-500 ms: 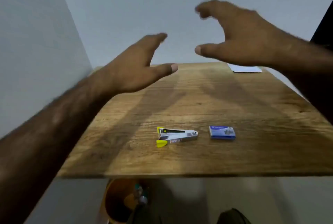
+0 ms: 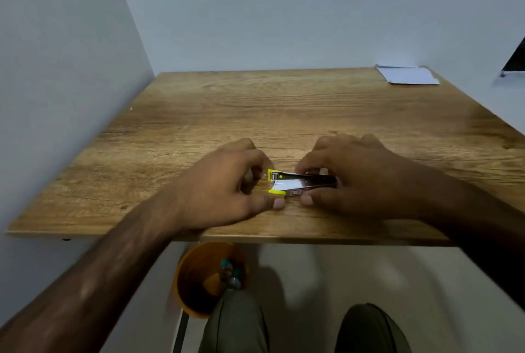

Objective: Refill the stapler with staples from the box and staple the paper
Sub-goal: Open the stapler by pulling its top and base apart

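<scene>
A small silver stapler [image 2: 295, 184] with yellow ends lies on the wooden table [image 2: 255, 114] near its front edge. My left hand [image 2: 224, 185] pinches its yellow left end between thumb and fingers. My right hand [image 2: 355, 179] grips its right half, fingers over the top and thumb at the front. The blue staple box is hidden, apparently under my right hand. White paper [image 2: 406, 75] lies at the table's far right corner.
Walls close the table in on the left and at the back. An orange bin [image 2: 199, 276] with small items stands on the floor below the front edge, beside my knees [image 2: 235, 324]. A dark object [image 2: 515, 61] sits at the right edge.
Both hands were raised and open above the table; now they have come down onto the stapler and closed on it. The blue box is no longer visible.
</scene>
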Demonstrator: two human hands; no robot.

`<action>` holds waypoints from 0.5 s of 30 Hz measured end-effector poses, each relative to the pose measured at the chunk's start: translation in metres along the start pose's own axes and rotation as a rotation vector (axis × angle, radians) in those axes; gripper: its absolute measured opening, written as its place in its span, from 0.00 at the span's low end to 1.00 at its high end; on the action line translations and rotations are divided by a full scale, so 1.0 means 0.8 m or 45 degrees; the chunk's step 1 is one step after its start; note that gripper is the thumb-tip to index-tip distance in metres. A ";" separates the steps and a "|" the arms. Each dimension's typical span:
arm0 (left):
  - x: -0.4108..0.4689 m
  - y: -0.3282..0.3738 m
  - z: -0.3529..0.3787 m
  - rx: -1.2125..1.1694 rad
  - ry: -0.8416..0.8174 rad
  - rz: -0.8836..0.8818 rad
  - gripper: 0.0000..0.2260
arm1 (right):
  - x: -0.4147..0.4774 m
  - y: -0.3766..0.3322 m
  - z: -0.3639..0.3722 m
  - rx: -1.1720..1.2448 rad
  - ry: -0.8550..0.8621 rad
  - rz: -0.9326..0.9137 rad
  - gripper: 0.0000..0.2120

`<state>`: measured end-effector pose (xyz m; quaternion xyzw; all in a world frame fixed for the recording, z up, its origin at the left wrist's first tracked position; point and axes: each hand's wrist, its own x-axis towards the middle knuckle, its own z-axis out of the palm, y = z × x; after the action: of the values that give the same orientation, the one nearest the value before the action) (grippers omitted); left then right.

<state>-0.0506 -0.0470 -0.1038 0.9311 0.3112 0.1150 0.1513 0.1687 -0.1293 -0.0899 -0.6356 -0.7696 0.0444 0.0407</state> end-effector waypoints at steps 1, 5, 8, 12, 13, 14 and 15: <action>0.000 -0.002 0.003 -0.065 0.045 0.002 0.20 | 0.000 -0.001 0.005 0.011 0.061 -0.004 0.19; -0.004 -0.004 0.010 -0.422 0.184 0.028 0.17 | -0.007 -0.006 0.016 0.234 0.269 0.075 0.15; -0.001 -0.002 0.008 -1.004 0.202 0.033 0.20 | -0.001 -0.011 0.022 0.695 0.345 0.173 0.19; 0.004 0.006 0.009 -1.340 0.275 -0.014 0.18 | 0.012 -0.025 0.026 1.068 0.412 0.180 0.22; 0.005 0.009 0.011 -1.370 0.308 -0.041 0.18 | 0.015 -0.027 0.029 1.088 0.448 0.193 0.23; 0.005 0.012 0.013 -1.409 0.324 -0.063 0.16 | 0.017 -0.030 0.031 1.107 0.478 0.207 0.23; 0.005 0.014 0.015 -1.431 0.329 -0.072 0.15 | 0.019 -0.033 0.035 1.132 0.495 0.217 0.24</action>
<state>-0.0376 -0.0559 -0.1107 0.6775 0.2431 0.3714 0.5866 0.1369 -0.1196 -0.1142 -0.6140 -0.5996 0.2522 0.4471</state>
